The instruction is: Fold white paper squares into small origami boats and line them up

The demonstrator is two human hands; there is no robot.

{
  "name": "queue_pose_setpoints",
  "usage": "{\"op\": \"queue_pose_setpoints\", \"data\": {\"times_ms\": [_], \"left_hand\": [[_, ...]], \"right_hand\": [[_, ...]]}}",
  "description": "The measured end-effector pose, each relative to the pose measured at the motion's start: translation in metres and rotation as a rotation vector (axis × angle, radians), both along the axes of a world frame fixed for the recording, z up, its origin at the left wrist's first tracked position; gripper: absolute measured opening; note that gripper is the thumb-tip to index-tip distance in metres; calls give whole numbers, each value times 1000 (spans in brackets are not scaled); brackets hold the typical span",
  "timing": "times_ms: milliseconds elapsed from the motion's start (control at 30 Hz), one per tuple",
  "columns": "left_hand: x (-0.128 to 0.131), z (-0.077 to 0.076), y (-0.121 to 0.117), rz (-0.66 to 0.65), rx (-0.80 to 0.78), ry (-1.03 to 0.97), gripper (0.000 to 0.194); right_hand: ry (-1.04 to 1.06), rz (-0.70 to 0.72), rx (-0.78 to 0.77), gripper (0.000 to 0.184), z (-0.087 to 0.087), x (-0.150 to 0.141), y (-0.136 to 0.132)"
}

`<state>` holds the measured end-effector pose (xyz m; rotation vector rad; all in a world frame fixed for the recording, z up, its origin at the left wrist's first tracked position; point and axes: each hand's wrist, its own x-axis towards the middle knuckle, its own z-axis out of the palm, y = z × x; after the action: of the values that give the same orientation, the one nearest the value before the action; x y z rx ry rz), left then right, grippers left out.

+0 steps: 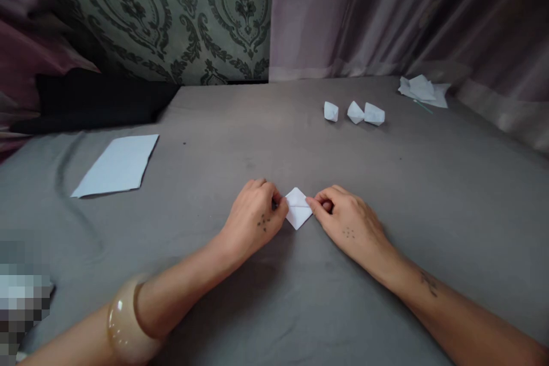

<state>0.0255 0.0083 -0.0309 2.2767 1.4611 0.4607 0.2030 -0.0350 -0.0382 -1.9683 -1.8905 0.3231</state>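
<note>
A small white folded paper point(297, 213), diamond-shaped with a crease or edge across its middle, is between my two hands just above or on the grey cloth. My left hand point(258, 211) pinches its left corner between thumb and fingers. On the opposite side, my right hand point(349, 218) grips the right corner the same way. The other fingers of both hands are curled in. Whether the paper touches the cloth underneath I cannot tell.
Three small folded paper pieces point(355, 112) stand on the grey cloth point(240, 137) farther back. A pile of white paper scraps point(422, 90) lies at the far right. To the left are a stack of white sheets point(122, 163) and a black cloth point(98, 100).
</note>
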Motion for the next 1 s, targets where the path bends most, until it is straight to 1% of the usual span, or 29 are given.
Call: {"op": "queue_pose_setpoints", "data": {"times_ms": [167, 233, 267, 300, 367, 433, 500, 600, 667, 733, 800, 867, 1000], "left_hand": [[-4, -1, 0, -7, -23, 31, 19], [-7, -3, 0, -39, 0, 7, 13], [-8, -4, 1, -75, 16, -19, 10], [-9, -4, 2, -130, 29, -47, 12], [-11, -4, 4, -264, 34, -86, 25], [-12, -4, 6, -377, 19, -81, 34], [-13, -4, 8, -428, 23, -64, 39], [-14, -7, 10, -452, 49, -58, 41], [-15, -9, 11, -463, 61, -58, 42], [-16, -12, 12, -477, 77, -62, 43], [-17, -14, 12, -490, 90, -71, 43], [-18, -16, 12, -488, 94, -77, 44], [-19, -16, 10, -449, 90, -67, 42]], "right_hand": [[23, -8, -31, 22, 1, 1, 1], [32, -19, -53, 21, 2, 1, 1], [36, -25, -62, 21, 2, 0, 1], [39, -28, -68, 21, 2, 0, 1], [46, -30, -74, 21, 3, -1, 2], [64, -26, -74, 22, 4, 0, 4], [132, -2, -95, 23, 4, 6, 6], [332, 70, -169, 26, 3, 19, 5], [383, 91, -135, 25, 2, 26, 2], [343, 149, -46, 24, 3, 28, -4], [278, 237, 22, 29, 4, 26, -10], [207, 295, 41, 33, 5, 23, -15], [15, 323, 23, 35, 9, 18, -21]]}}
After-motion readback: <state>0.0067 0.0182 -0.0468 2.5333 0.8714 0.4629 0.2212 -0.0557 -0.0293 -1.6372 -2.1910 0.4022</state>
